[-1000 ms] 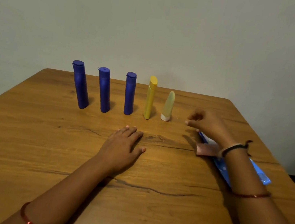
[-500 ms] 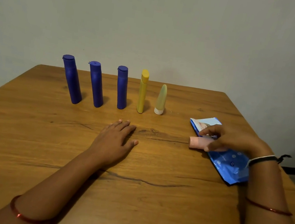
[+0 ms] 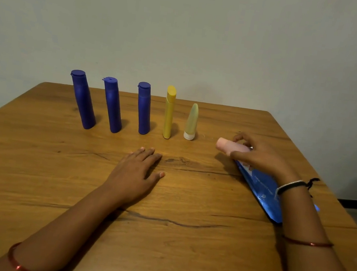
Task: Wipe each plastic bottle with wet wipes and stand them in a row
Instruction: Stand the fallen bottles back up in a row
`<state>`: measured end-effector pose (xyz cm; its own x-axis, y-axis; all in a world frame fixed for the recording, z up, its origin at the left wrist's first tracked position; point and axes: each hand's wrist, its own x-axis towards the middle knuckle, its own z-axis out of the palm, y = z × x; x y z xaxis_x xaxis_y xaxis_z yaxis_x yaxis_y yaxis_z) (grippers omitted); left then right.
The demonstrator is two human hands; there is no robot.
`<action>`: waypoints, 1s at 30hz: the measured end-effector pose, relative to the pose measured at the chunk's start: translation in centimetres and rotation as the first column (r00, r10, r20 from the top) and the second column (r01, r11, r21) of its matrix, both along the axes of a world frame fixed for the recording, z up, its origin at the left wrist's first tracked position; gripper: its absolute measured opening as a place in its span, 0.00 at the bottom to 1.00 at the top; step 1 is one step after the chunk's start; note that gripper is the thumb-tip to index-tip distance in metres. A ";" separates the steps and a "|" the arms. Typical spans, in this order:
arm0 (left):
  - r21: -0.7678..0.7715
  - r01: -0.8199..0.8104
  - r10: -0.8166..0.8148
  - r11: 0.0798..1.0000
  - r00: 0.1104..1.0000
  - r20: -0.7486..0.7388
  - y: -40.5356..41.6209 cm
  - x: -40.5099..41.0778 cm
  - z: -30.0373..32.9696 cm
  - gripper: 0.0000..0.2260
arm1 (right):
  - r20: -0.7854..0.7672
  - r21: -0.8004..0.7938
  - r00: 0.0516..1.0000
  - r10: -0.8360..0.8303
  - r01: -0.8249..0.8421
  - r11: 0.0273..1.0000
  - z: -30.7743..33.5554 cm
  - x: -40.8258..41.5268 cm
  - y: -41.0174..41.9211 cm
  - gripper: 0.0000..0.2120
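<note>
Left hand (image 3: 136, 173) is laid flat, palm down, on the desk (image 3: 31, 160), fingers straight and close together, pointed away from the body, thumb spread to the side. Left forearm is stretched diagonally from the lower left, a thin red bangle worn near the elbow end. Right hand (image 3: 261, 156) is raised just above the desk on the right, fingers and thumb curled round a pink bottle (image 3: 228, 146) held sideways. A white and black band is worn at the right wrist, a red bangle further down the forearm.
</note>
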<state>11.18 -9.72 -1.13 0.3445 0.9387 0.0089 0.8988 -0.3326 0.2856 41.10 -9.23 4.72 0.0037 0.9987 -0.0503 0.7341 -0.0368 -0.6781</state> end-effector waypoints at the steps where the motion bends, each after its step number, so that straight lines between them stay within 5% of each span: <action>1: 0.001 -0.001 0.001 1.000 1.000 0.002 0.0 0.0 0.0 0.26 | -0.021 -0.005 0.999 -0.032 0.032 0.999 -0.1 -0.2 0.5 0.16; 7: 0.011 -0.001 0.001 1.000 1.000 0.007 0.0 0.1 -0.2 0.26 | -0.267 -0.003 0.932 -0.245 0.254 0.967 0.2 -1.2 4.1 0.21; 12: 0.004 0.004 -0.004 1.000 1.000 -0.001 0.1 -0.1 -0.2 0.26 | -0.010 0.202 0.975 -0.224 0.221 0.954 2.0 -2.7 7.3 0.17; 20: 0.032 0.003 -0.003 0.999 1.000 0.000 0.1 -0.1 -0.5 0.26 | 0.347 0.139 0.920 -0.180 0.140 0.980 2.3 -4.7 10.6 0.21; 30: 0.025 0.006 -0.006 1.000 1.000 -0.009 0.3 -0.1 -0.4 0.27 | 0.470 0.174 0.865 -0.175 0.104 0.979 1.3 -6.1 12.1 0.20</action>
<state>11.05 -9.46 -1.56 0.3501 0.9363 0.0293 0.8994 -0.3447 0.2688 35.00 2.85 6.05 0.1315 0.9825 0.1322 0.9640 -0.0956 -0.2481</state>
